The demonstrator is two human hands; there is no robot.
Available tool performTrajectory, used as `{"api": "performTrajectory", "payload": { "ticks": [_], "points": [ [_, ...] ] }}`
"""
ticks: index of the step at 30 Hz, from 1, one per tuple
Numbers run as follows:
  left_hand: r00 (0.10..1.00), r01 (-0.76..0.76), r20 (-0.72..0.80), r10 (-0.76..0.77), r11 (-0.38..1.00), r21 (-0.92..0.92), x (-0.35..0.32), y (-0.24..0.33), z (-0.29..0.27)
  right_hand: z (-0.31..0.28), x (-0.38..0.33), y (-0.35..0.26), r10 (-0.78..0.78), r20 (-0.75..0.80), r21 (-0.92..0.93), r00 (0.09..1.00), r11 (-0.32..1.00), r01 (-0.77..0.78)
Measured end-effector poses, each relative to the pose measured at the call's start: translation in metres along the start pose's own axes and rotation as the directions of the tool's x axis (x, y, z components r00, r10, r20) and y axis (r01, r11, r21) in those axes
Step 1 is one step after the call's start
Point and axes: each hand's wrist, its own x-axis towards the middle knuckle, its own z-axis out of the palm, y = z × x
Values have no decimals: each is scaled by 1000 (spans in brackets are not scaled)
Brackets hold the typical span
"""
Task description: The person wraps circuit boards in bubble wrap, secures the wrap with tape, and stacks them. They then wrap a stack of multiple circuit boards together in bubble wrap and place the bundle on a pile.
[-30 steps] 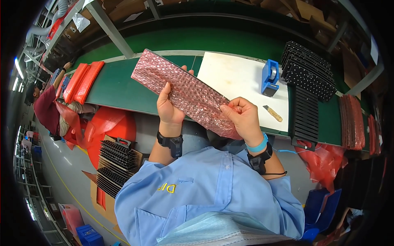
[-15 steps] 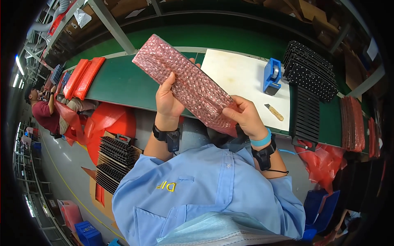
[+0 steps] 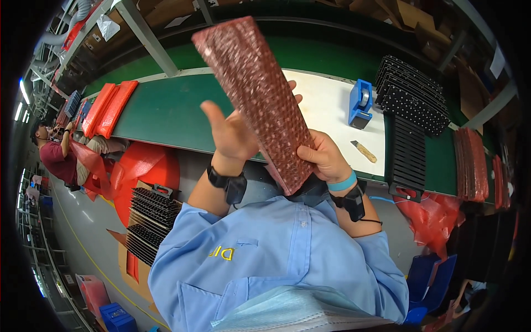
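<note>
Handled well, this turning of the pack (image 3: pixel 257 94) would have the left hand (image 3: pixel 235 138) bear the weight as a flat rest, its spread fingers staying behind the long side so the bubble wrap isn't crushed. The right hand (image 3: pixel 329 160) should, I judge, pinch just firmly enough to steer the near end; a slack hold could let the slick film slide, and a hard one could flatten the bubbles or drag the wrap loose. Keeping the pack's far end well clear of the frame post (image 3: pixel 145 39) seems wise too.

The left hand is spread wide: thumb raised and apart from the pack, palm facing up, fingers passing behind it with the tips showing beyond its right edge. How firmly they touch it is hidden. The pack itself is in the air between the hands, tilted, its far end up and to the left over the green surface (image 3: pixel 166 110), its near end close to the shirt (image 3: pixel 265 238). The right hand is clamped on the pack near that lower end, thumb on the face, the other fingers mostly hidden behind.

Farther right, the white board (image 3: pixel 318 91) carries a blue tape dispenser (image 3: pixel 360 105) and a knife (image 3: pixel 365 151), both well apart from the hands.
</note>
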Motion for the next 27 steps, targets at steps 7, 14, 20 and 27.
{"api": "performTrajectory", "payload": {
  "ticks": [7, 14, 20, 27],
  "points": [
    [948, 160, 196, -252, 906, 392, 25, -25, -51, -20, 26, 21, -188, 517, 401, 835, 915, -42],
    [978, 197, -186, -93, 699, 687, 36, 2, -28, -12, -2, -11, -54, -230, 381, 972, 914, 141],
    [919, 364, -378, -113, 616, 699, 33, -25, -57, -31, -9, 26, -246, -251, -92, 936, 969, 230],
    [758, 641, -551, -349, 557, 529, -41, -59, -51, -47, -18, 34, -53, -386, 86, 921, 992, 93]
  ]
}}
